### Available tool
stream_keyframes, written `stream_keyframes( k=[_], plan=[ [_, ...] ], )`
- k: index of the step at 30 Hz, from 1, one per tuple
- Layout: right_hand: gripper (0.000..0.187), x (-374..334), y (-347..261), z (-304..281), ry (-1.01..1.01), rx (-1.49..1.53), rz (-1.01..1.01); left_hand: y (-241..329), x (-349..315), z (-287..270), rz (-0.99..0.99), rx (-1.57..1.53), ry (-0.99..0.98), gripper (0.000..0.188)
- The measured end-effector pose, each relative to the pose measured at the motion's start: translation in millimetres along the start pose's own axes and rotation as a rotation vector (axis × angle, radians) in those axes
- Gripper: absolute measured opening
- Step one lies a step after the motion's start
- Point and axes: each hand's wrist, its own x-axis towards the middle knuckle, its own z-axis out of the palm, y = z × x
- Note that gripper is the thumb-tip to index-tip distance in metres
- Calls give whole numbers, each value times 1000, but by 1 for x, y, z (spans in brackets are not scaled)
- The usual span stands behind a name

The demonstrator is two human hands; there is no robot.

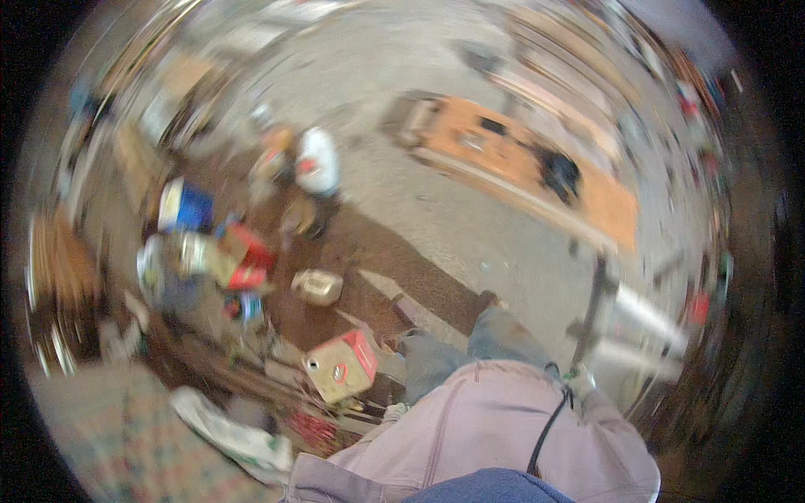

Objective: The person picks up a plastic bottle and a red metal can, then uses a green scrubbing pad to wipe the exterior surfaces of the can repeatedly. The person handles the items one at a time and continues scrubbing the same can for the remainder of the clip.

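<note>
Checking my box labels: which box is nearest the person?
The tan cardboard box with a red side; the blue-and-white box and blurred red box both lie farther up and left.

The person wears a loose, pale pinkish-mauve jacket (482, 411) with long sleeves (616, 432), a darker curved seam (438, 432) running down its front and a thin black cord (551, 429) hanging in a bend over it. A piece of plain blue cloth (495, 488) shows at the lower edge, and the trousers (496, 335) are a faded grey-blue. Something whitish with a touch of green is worn at the left hand (394, 412) and the right hand (583, 382), too blurred to tell whether gloves or cuffs.
</note>
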Motion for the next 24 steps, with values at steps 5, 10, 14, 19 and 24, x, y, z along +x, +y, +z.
stream_keyframes(
  k=[5, 10, 14, 19, 24],
  plan=[
    [49, 24, 138, 56, 114, 216, 110, 167, 23, 96, 128, 141, -144, 18],
    [49, 62, 211, 26, 265, 393, 244, 257, 3, 268, 174, 375, -273, 16],
    [48, 100, 215, -48, 388, 516, 159, 259, -20, 357, 62, 584, -359, 14],
    [50, 169, 223, -170, 441, 522, 145, 241, -35, 417, -82, 751, -360, 13],
    [51, 235, 230, -230, 458, 624, 238, 285, -7, 525, -170, 631, -302, 14]
  ],
)
